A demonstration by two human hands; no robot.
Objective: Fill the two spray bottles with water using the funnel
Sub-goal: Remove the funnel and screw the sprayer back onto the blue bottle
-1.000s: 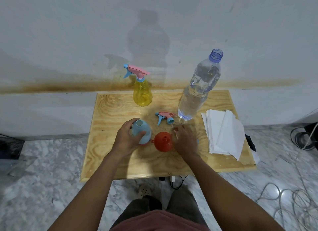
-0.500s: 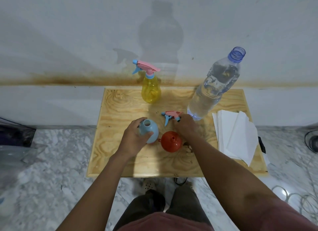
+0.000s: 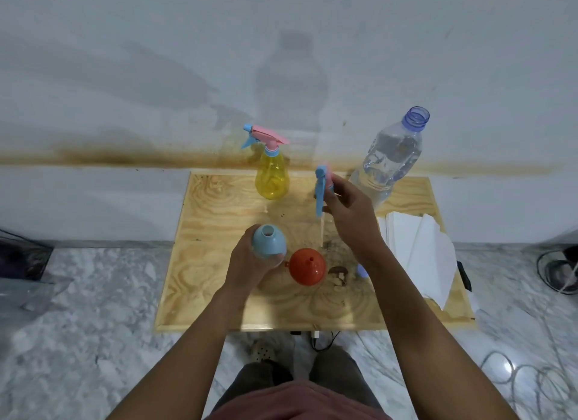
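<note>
Landmark: funnel (image 3: 307,266), on the table (image 3: 212,263), toward its front middle.

- Just left of funnel, nearly touching: open spray bottle (image 3: 269,242), held in left hand (image 3: 250,263).
- Behind funnel, slightly left, near table's back edge: second spray bottle (image 3: 271,178), sprayer on.
- Behind funnel, above the table: loose sprayer head (image 3: 322,188), pinched in right hand (image 3: 350,213).
- Behind and right of funnel: water bottle (image 3: 387,163).
- Right of funnel, well apart: paper stack (image 3: 419,247), on table's right side.
</note>
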